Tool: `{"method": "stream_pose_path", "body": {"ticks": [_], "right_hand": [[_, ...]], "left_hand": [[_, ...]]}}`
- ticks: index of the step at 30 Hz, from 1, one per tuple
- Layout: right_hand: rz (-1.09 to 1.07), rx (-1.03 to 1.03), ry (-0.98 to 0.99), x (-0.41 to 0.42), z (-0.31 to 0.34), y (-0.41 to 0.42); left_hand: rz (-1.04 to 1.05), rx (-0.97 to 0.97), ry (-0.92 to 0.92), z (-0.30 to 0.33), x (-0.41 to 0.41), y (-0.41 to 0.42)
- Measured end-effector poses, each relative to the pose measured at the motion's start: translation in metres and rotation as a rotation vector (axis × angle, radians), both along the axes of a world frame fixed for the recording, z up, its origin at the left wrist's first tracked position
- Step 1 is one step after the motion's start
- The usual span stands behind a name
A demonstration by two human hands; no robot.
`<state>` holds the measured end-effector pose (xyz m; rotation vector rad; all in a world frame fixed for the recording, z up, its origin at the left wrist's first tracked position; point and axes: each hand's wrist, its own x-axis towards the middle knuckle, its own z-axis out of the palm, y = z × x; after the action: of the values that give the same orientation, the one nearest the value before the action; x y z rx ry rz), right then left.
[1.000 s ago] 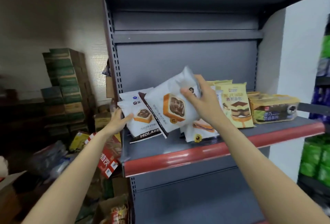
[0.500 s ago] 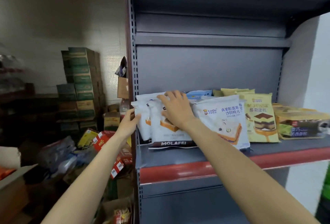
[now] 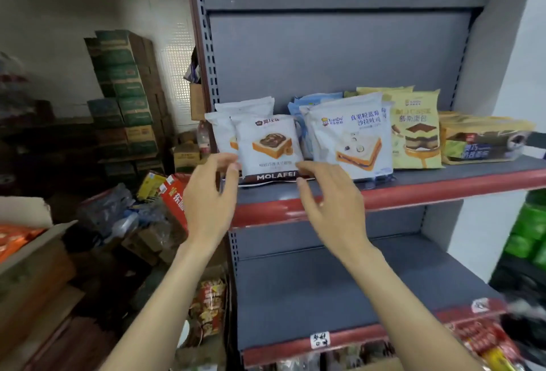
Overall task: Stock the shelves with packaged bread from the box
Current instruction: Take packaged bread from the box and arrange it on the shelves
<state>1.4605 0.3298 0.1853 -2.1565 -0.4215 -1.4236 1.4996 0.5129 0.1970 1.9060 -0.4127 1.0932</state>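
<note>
- On the grey metal shelf with the red front edge (image 3: 413, 190) we count one white MOLAFEI bread packet with a chocolate-swirl toast picture (image 3: 270, 149) standing upright at the front, with at least two more white packets (image 3: 220, 131) tucked behind it.
- Beside it to the right stands one white blueberry toast packet (image 3: 351, 137), then one yellow mousse bread packet (image 3: 416, 131), then a low stack of yellow-green flat packets (image 3: 484, 143) at the far right.
- A pale blue packet (image 3: 307, 101) and other yellow ones show only as top edges behind the front row, so we cannot count them.
- The stack at the right is blurred, and its print is unreadable.
- Our left hand (image 3: 209, 202) is spread wide, its fingertips at the lower left edge of the MOLAFEI packet; we cannot tell whether they touch.
- Our right hand (image 3: 328, 196) is likewise spread and holds nothing, its fingertips near the packet's lower right corner.
</note>
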Motion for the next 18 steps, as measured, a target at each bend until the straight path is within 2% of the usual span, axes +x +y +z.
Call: {"method": "stream_pose_path", "body": {"ticks": [4,5,7,9,14,18], "right_hand": [[0.005,-0.008,0.052,-0.066,-0.061,-0.037],[0.001,-0.045,0.127,-0.083,-0.081,-0.050],[0.013,-0.070,0.366,-0.116,-0.124,-0.075],[0.035,-0.035,0.654,-0.146,-0.173,-0.102],[-0.039,0.029,1.160,-0.220,-0.285,-0.157],[-0.055,0.047,1.488,-0.267,-0.366,-0.176]], "left_hand": [[-0.096,0.287,-0.321,-0.048,-0.065,-0.028],[-0.115,0.350,-0.370,-0.062,-0.079,-0.036],[-0.200,0.418,-0.341,-0.092,-0.107,-0.051],[-0.302,0.510,-0.174,-0.126,-0.133,-0.066],[-0.377,0.946,0.532,-0.235,-0.183,-0.088],[-0.464,1.036,1.000,-0.339,-0.217,-0.100]]}}
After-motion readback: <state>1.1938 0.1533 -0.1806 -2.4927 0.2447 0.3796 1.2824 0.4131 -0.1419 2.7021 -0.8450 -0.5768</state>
